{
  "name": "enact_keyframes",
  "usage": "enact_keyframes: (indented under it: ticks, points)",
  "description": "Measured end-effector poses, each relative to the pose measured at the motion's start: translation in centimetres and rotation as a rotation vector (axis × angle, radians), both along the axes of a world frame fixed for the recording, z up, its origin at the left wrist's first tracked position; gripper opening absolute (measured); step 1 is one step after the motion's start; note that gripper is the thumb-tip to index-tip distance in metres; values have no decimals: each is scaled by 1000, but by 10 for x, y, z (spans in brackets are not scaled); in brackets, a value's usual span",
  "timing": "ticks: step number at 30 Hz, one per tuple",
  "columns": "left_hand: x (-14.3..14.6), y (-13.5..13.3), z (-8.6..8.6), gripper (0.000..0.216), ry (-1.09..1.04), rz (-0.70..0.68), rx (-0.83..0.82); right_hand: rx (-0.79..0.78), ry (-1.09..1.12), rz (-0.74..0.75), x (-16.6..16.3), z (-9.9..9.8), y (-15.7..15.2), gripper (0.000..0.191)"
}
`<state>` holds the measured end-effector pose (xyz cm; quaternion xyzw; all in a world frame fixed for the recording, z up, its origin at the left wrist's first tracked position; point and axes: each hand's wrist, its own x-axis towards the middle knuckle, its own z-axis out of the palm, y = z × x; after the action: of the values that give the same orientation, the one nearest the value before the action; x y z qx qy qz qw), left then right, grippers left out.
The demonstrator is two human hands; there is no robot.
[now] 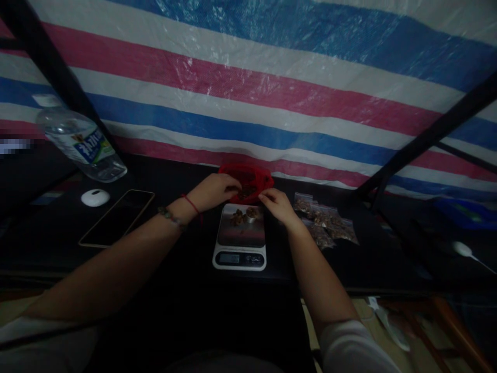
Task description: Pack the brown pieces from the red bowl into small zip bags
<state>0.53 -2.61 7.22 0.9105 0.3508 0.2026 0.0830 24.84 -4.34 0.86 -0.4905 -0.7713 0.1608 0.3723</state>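
A red plastic bag (245, 171) lies open behind the scale, with small brown dried pieces (246, 192) inside. My left hand (216, 190) is at its left rim, with curled fingers closed on the edge. On the right side, the thumb and fingers of my right hand (278, 203) pinch the bag's front rim. Below both hands sits a white kitchen scale (239, 261) with a lit display whose digits I cannot read surely. On its plate are a clump of brown dried pieces (237, 217) and a small round metal cup (251, 218) containing more brown pieces.
Several small clear bags of brown pieces (326, 223) lie right of my right hand. At left are a phone (117, 217), a white oval case (95, 197) and a large clear bottle (83, 140). A white spoon (464, 249) and blue item (468, 212) lie far right. Striped sheeting (248, 83) hangs behind.
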Motion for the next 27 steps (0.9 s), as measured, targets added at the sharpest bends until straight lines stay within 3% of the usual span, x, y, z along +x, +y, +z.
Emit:
enact_keyframes:
  ticks: [3,6,10,15,22,27]
  points:
    - [21,42,-1,26,22,35,43,42,-11,-131,7,1,4,31]
    - [45,76,-17,29,99,24,23,44,-77,-315,19,3,9,30]
    - [57,96,-38,32,96,11,54,-141,-282,-469,36,3,10,21]
    - [38,77,-37,30,-72,38,152,-345,-522,-478,34,-7,1,28]
    - [6,32,-38,28,-268,91,201,-241,-660,-439,-2,-18,-2,15]
    - [-9,24,-50,29,-386,179,225,-245,-512,-408,6,-10,0,11]
